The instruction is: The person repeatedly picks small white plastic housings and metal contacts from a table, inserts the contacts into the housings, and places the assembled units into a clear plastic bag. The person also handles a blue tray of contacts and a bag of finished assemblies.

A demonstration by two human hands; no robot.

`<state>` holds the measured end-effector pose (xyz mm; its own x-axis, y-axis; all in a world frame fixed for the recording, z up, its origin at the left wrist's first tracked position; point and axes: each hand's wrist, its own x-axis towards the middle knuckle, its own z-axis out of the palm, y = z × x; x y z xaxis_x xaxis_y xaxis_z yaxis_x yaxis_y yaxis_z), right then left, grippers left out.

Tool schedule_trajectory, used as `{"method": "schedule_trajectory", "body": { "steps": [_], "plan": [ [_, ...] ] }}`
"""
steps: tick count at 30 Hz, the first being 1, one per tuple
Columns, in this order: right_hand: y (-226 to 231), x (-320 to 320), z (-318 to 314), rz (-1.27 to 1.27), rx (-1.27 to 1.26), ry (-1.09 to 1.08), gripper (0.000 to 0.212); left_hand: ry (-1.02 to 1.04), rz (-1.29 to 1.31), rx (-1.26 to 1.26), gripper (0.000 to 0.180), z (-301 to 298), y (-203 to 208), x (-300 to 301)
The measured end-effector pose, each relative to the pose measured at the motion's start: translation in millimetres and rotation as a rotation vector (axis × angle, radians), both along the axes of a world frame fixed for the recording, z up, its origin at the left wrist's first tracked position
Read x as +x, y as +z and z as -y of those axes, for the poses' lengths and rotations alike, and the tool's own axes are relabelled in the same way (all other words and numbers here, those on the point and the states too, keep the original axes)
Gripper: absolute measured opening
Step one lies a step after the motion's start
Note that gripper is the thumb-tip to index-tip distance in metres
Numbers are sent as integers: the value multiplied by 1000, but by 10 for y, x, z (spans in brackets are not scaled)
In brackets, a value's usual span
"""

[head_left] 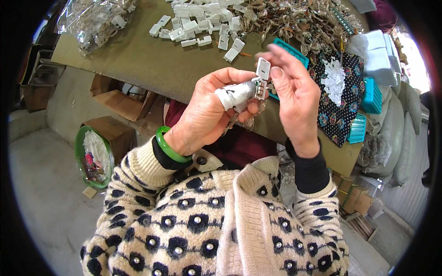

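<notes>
Both hands raised above the near edge of the surface (152,60). Left hand (207,110), thumb wrapped in white tape, and right hand (294,92) pinch a small white plastic clip (262,76) between fingertips, lid hinged open. More white clips (198,23) heaped at the far edge

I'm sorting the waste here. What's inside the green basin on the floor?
The green basin holds white scraps with some pink and dark bits on top. Whatever lies beneath them, and the basin's bottom, is covered.
</notes>
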<state>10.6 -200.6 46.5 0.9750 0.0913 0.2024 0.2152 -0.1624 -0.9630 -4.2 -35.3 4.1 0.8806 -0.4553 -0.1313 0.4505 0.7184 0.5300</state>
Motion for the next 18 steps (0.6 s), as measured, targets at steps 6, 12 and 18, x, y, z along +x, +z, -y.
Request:
{"method": "schedule_trajectory", "body": {
  "steps": [6, 12, 18],
  "plan": [
    [119, 88, 46, -186, 110, 72, 18, -1, 11, -68, 32, -37, -10, -2],
    [4, -60, -69, 437, -431, -128, 16, 15, 33, -68, 30, -41, -21, -22],
    [-94, -42, -150, 558, -309, -61, 21, 99, 117, -12, 26, -32, -47, -33]
  ]
}}
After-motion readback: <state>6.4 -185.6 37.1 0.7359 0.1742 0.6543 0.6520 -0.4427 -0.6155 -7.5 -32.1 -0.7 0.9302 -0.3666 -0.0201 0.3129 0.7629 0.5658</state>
